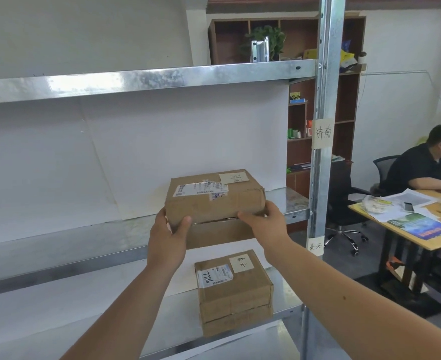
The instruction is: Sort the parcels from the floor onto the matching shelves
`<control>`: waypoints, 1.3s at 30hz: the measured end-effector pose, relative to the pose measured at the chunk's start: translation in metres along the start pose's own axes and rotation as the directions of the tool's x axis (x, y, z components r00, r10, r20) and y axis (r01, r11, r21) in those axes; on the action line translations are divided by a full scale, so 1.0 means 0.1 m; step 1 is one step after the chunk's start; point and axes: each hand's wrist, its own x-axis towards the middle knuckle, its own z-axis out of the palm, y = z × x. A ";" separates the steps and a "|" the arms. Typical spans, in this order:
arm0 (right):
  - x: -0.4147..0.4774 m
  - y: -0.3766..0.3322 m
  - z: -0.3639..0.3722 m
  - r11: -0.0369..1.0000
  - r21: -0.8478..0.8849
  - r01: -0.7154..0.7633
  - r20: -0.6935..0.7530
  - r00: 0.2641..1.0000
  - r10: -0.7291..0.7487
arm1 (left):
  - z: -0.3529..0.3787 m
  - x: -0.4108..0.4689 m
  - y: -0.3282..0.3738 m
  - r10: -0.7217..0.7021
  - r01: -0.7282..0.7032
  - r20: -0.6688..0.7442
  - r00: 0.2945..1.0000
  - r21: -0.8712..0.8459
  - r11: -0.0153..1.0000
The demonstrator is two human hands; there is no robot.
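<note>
Metal rack (146, 79) against white wall. Left hand (168, 231) and right hand (265, 223) clamped on parcel (214, 197), over middle shelf (292, 203) front edge, near matching post label (323, 133).

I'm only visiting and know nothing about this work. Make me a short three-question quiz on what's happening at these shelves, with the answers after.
1. True or false: both hands are on the upper parcel.
2. The lower parcel lies: A) on the shelf below the held one, B) on the wooden table, C) on the top shelf.
3. Fill in: the paper tags with handwriting are stuck on the metal ______ at the shelves' right side.

Key
1. True: the left hand grips its near left corner, the right hand its near right corner.
2. A.
3. Post: one tag sits at the middle shelf's level, another lower down.
</note>
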 end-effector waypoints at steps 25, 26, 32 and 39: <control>0.30 0.07 0.06 0.997 -0.053 -0.054 0.225 0.972 0.064 | 0.03 -0.07 -0.33 0.003 -0.035 0.117 0.993 0.270 0.962; 0.29 0.06 0.06 0.996 -0.063 -0.055 0.231 0.971 0.068 | 0.03 -0.06 -0.34 -0.005 -0.031 0.130 0.991 0.270 0.962; 0.14 -0.02 0.00 0.996 -0.046 -0.076 0.206 0.975 0.084 | -0.02 -0.22 -0.25 -0.059 -0.016 0.222 0.973 0.323 0.946; -0.18 -0.12 -0.10 0.980 -0.114 0.162 0.231 0.964 -0.133 | -0.24 -0.54 -0.09 -0.017 -0.004 0.056 0.998 0.352 0.936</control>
